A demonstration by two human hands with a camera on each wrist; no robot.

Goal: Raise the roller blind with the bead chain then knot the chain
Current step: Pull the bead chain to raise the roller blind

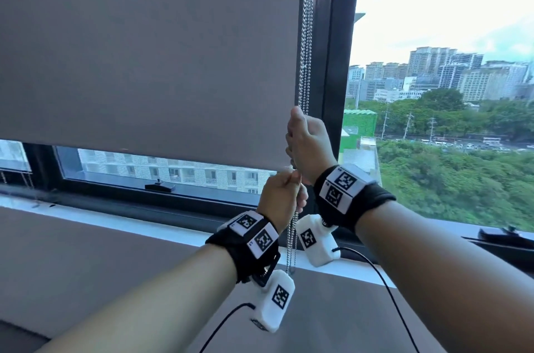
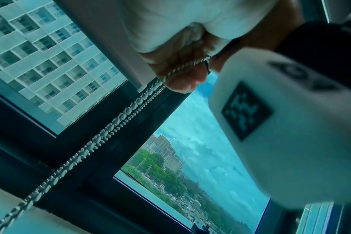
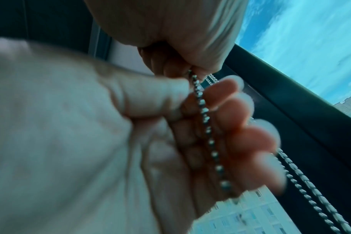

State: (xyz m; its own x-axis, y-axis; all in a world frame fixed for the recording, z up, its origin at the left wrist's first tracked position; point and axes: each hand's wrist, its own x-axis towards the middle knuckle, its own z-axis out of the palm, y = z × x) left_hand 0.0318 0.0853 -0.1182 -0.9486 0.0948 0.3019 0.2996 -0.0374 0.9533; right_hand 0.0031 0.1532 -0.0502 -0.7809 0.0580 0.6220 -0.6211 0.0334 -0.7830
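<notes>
Head view, right of centre: the bead chain [image 1: 305, 43] hangs beside the grey roller blind [image 1: 144, 49], whose hem sits low over the window. Her right hand [image 1: 307, 144] is fisted round the chain, and the left hand [image 1: 281, 198] just below it curls its fingers [image 3: 228, 95] round the same strands.

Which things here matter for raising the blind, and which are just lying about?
In the job:
roller blind
bead chain
left hand, gripping the chain
right hand, gripping it higher up

Lying about:
window latch
window sill
</notes>
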